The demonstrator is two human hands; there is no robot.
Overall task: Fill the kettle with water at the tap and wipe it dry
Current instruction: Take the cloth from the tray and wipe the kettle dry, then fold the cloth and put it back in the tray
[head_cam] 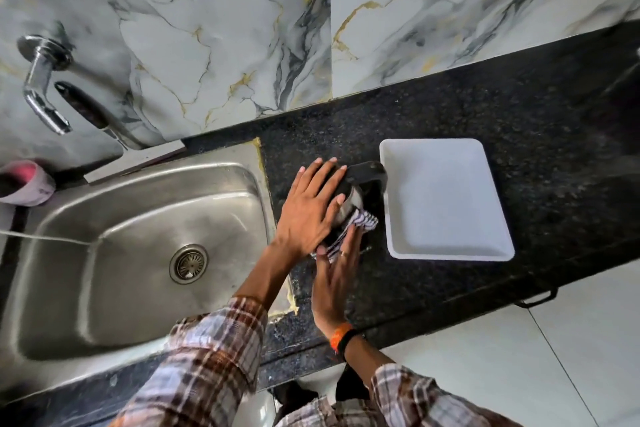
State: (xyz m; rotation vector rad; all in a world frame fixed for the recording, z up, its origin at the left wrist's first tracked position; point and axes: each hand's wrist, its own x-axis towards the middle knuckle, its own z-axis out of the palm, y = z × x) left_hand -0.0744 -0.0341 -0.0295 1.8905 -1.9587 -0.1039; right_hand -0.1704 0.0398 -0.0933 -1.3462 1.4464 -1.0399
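A steel kettle (354, 202) with a black lid and handle (369, 173) stands on the black granite counter (467, 107) between the sink and a white tray. My left hand (310, 204) lies flat on top of the kettle, fingers spread over the lid. My right hand (337, 274) presses a striped cloth (360, 222) against the kettle's near side. Most of the kettle's body is hidden under my hands. The tap (41, 83) sticks out of the marble wall at the far left, above the sink.
A steel sink (104, 204) with a drain fills the left. A white rectangular tray (446, 198) sits right beside the kettle's handle. A pink object (26, 182) rests at the sink's left edge. A dark-handled utensil (86, 111) leans by the tap. The counter's front edge runs near my wrists.
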